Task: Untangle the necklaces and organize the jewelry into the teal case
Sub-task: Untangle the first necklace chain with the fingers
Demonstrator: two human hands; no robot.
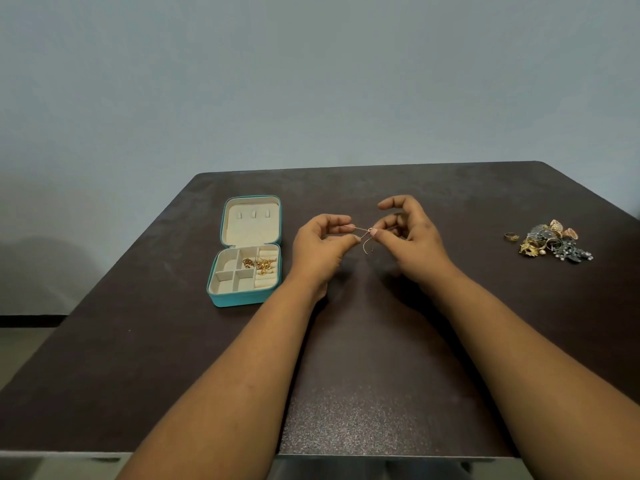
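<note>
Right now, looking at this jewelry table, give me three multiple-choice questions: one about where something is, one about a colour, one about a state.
1. Where does the jewelry pile lie?
A. inside the case
B. on the table, right of both hands
C. on the floor

2. What colour is the case outside?
A. teal
B. red
C. black

3. The case is:
A. zipped shut
B. open, lid laid back
C. upside down

Answers: 1 B, it sits beyond the right hand. 2 A, its rim shows teal. 3 B, the compartments show while both hands, left hand included, pinch a thin chain.

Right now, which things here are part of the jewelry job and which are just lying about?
Job: chain pinched by left hand and right hand; case; jewelry pile; ring.
Lying about: nothing, only the table.
</note>
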